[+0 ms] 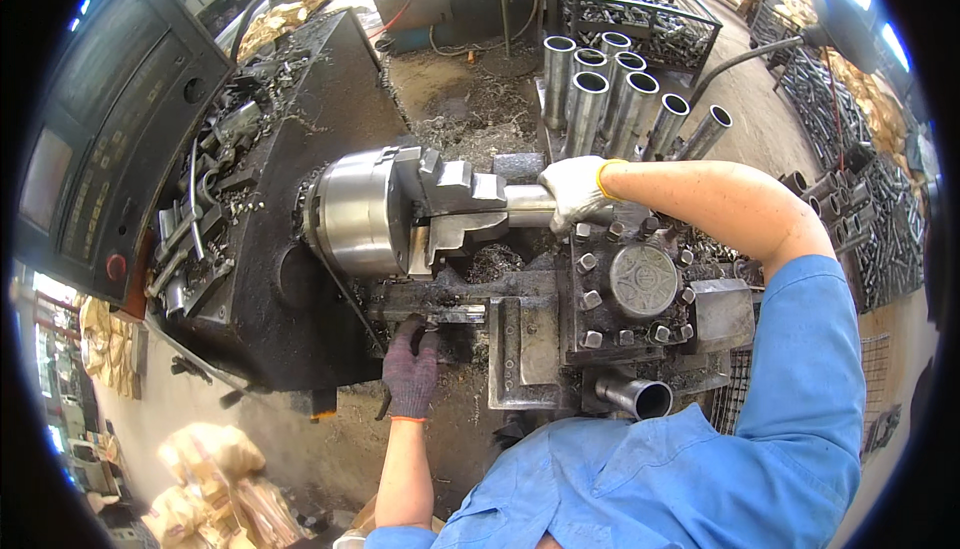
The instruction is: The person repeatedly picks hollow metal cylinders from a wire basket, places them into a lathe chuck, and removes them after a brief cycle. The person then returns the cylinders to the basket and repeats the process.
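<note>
A steel tube [528, 205] lies level, its left end between the stepped jaws [470, 189] of a lathe chuck [362, 213]. My right hand [578, 192], in a white glove with a yellow cuff, is closed over the tube just right of the jaws. The tube's far end is hidden behind this hand and the tool post [642, 281]. Lower down, my left hand [411, 377] wears a dark purple glove and bends its fingers at the front of the lathe bed. A thin dark rod [350, 294] runs down beside it; what these fingers hold is not clear.
Several upright steel tubes [588, 99] stand behind the tool post. Bolts stick up around the post, and a short tube [640, 397] lies before it. At left are a control panel [105, 149] and a headstock [330, 89] with metal scraps. Sacks [215, 479] sit on the floor.
</note>
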The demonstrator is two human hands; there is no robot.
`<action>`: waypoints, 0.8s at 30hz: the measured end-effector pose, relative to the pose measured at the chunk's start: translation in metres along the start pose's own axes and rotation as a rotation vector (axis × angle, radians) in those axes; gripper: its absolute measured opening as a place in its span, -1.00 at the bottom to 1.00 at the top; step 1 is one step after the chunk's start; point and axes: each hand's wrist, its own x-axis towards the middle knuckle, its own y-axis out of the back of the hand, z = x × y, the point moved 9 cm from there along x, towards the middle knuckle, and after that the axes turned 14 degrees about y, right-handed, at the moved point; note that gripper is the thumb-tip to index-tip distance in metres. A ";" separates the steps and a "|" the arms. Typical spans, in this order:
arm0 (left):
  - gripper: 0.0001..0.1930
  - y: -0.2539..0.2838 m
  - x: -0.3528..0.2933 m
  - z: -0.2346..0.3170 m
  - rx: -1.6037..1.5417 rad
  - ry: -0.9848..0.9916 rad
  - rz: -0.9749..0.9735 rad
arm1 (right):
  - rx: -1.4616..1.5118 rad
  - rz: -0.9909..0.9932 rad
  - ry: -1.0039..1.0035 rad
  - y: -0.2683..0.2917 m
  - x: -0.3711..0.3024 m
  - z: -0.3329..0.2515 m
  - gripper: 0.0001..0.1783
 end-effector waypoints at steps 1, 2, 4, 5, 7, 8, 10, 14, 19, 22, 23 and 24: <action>-0.46 0.004 -0.003 0.003 0.031 -0.081 0.044 | 0.010 0.041 0.040 0.002 0.001 -0.009 -0.24; -0.47 0.001 -0.002 0.002 0.093 -0.085 0.076 | -0.014 0.077 0.033 0.006 0.000 -0.011 -0.20; -0.50 -0.005 -0.008 0.020 0.214 -0.279 0.192 | 0.022 0.161 0.128 0.014 -0.002 -0.022 -0.10; -0.49 -0.011 -0.008 0.018 0.288 -0.258 0.184 | 0.050 0.207 0.201 0.018 -0.005 -0.028 -0.03; -0.49 -0.014 -0.021 0.025 0.401 -0.403 0.225 | 0.122 0.322 0.273 0.030 -0.010 -0.026 -0.18; -0.47 -0.011 -0.027 0.018 0.484 -0.410 0.227 | 0.133 0.172 0.195 0.017 -0.006 -0.017 -0.23; -0.51 0.014 -0.036 -0.017 0.247 -0.254 0.150 | 0.141 0.018 0.044 0.003 -0.001 0.002 -0.32; -0.61 0.051 -0.052 -0.129 -0.532 0.211 0.041 | 0.286 0.213 0.078 0.013 0.025 -0.007 -0.47; -0.56 0.106 -0.061 -0.228 -1.065 0.380 0.370 | 0.432 0.396 0.245 0.035 0.017 -0.023 -0.15; -0.44 0.127 -0.049 -0.259 -1.363 0.445 0.283 | 0.203 0.307 0.147 0.035 -0.018 0.008 -0.22; -0.39 0.132 -0.049 -0.270 -1.430 0.518 0.297 | 0.124 0.000 -0.011 0.011 -0.030 0.031 -0.44; -0.39 0.134 -0.045 -0.275 -1.456 0.580 0.232 | -0.025 -0.260 -0.030 -0.015 -0.037 0.037 -0.48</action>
